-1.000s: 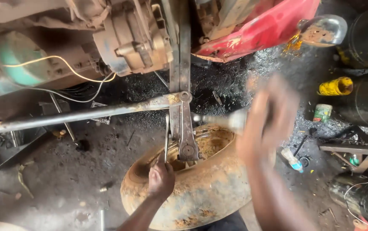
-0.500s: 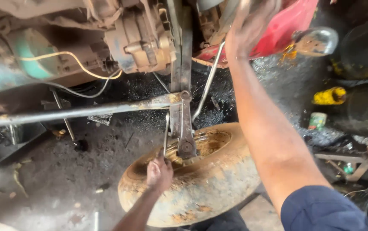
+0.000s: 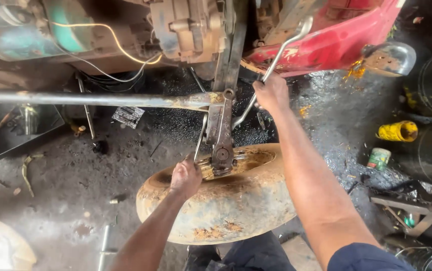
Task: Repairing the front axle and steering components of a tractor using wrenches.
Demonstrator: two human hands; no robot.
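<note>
Where it was raised high before, the right hand [image 3: 272, 93] now grips the bent rod [image 3: 276, 65], left hand [image 3: 186, 176] still clamping the wrench [image 3: 200, 138].

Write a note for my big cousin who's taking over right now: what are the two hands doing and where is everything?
Left hand: closed on the lower end of a thin metal tool, resting on the rusty wheel.
Right hand: gripping a long bent steel bar, raised beside the red body panel.
Things: a vertical steel bracket comes down onto the wheel's hub; a long horizontal rod joins it from the left. A yellow can and a small green-white tin lie on the oily floor to the right.
Done: both tools are in place at the bracket.
Left: the bracket is still attached at the hub.
</note>
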